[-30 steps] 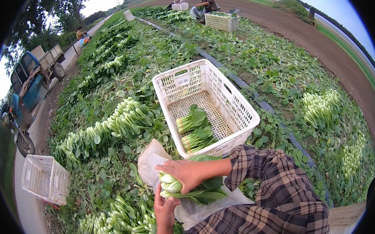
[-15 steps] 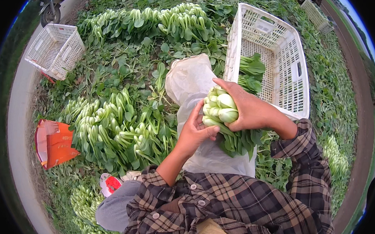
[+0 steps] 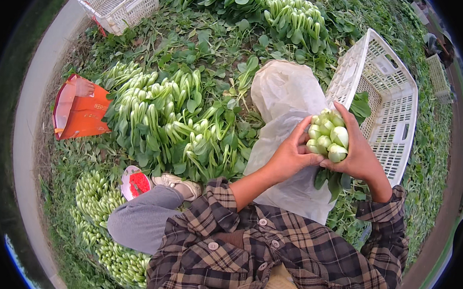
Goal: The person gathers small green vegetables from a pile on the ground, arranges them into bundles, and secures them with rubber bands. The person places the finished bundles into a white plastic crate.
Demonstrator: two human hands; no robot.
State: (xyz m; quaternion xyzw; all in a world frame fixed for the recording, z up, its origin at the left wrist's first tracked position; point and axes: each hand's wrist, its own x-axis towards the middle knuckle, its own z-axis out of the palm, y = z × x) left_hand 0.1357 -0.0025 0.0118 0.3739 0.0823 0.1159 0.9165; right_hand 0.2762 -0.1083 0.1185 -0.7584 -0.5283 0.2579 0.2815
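Both of my hands are wrapped round a bunch of bok choy point(image 3: 326, 132), its pale rounded bases packed together and facing up. My left hand point(image 3: 294, 154) curls along its left side, and my right hand point(image 3: 361, 154) grips the right side. Dark green leaves hang below the fingers. Beneath the bunch, translucent white plastic sheeting point(image 3: 284, 92) stretches across my leg. Just beyond my right hand stands a white slatted crate point(image 3: 396, 101), tilted in view, with leafy greens point(image 3: 360, 105) partly visible inside it.
Loose bok choy point(image 3: 165, 115) lies in rows to the left, with another row point(image 3: 295, 19) farther off. Trimmed bok choy point(image 3: 116, 243) is massed at lower left. Nearby are a dish of red bits point(image 3: 139, 183), an orange bag point(image 3: 89, 113) and another white crate point(image 3: 121, 5).
The view has shifted, so the scene sits differently in it. Both hands still hold the bunch, now more upright, with its bases gathered between the two palms.
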